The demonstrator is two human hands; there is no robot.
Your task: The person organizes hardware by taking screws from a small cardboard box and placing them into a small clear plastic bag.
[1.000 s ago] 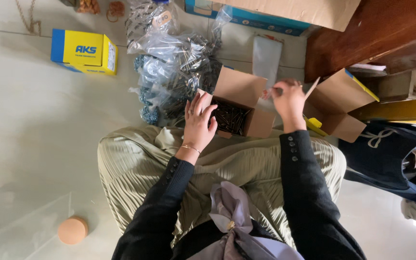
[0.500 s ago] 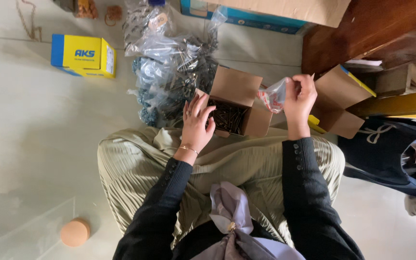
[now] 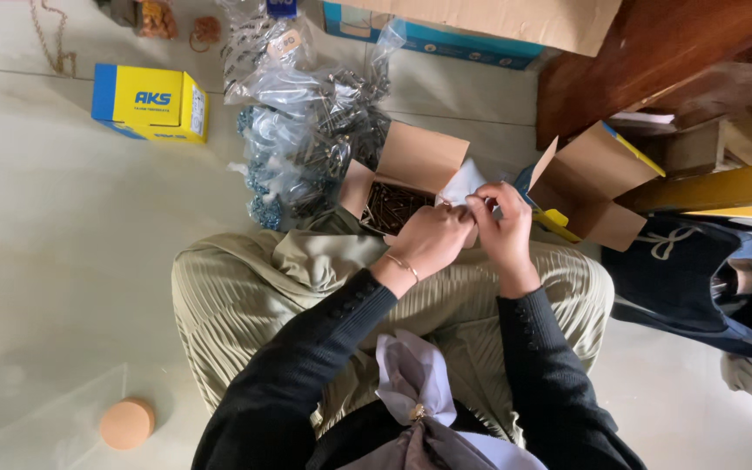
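Hands meet just above the lap: the left hand (image 3: 428, 239) and right hand (image 3: 502, 228) both pinch a small clear plastic bag (image 3: 465, 184), fingers closed on its edge as if working the mouth open. The step in hand looks like readying the bag for filling; next it needs a wide, steady opening. Just behind sits an open brown cardboard box of dark screws (image 3: 391, 205), beyond it a heap of filled clear bags (image 3: 306, 122), and farther left a yellow-and-blue carton (image 3: 150, 103).

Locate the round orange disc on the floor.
The disc lies at the head view's lower left on the pale floor, beside the person's left knee.
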